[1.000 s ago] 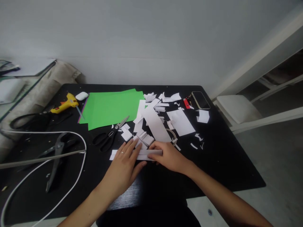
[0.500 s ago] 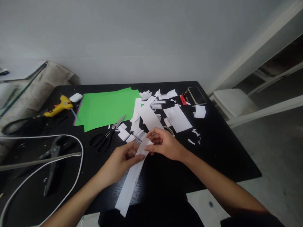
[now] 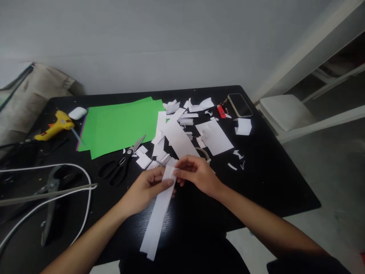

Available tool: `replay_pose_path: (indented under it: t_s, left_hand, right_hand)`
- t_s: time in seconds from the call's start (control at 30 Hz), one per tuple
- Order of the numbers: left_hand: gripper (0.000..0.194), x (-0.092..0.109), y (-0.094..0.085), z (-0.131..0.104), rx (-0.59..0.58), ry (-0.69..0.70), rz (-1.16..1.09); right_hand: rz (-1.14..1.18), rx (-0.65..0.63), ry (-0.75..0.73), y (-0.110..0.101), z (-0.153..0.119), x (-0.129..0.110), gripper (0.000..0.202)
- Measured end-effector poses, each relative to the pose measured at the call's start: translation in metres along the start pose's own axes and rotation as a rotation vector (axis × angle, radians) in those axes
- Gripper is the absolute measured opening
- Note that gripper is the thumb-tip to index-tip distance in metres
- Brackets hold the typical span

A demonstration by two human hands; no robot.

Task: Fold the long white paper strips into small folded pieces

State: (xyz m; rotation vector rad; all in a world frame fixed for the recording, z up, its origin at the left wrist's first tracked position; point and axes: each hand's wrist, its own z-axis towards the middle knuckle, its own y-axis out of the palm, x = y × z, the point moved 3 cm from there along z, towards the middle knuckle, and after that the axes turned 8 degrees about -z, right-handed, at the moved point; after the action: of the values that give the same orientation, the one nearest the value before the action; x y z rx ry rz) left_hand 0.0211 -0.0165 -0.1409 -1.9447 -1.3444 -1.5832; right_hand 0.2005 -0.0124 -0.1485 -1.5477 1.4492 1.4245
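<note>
Paper strip [image 3: 157, 217], likely light, crease-prone, best held by its edges, is pinched near its far end by left grip [image 3: 143, 190] and right grip [image 3: 200, 176].

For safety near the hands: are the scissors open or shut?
The scissors look shut, or nearly: their blades lie together in one narrow taper.

left hand [image 3: 145, 191] pinching just beside right hand [image 3: 201, 176], also pinching
</note>
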Motion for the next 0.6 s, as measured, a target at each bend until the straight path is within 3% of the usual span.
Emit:
replay_pose_path:
  t_s: [0.17, 0.3, 0.6]
  left_hand:
    - [0.031, -0.0034, -0.0053, -0.0014, 0.104, 0.086, 0.062]
    - [0.028, -0.003, -0.0051, -0.0035, 0.147, 0.162, 0.112]
    - [0.027, -0.0037, -0.0053, -0.0042, 0.093, 0.055, -0.003]
  right_hand:
    - [-0.04, 0.038, -0.045, 0.0049, -0.0057, 0.0021, 0.022]
    - [-0.024, 0.068, -0.066, 0.0081, -0.008, 0.0036, 0.023]
    - [0.001, 0.057, -0.067, 0.0072, -0.0076, 0.0071, 0.025]
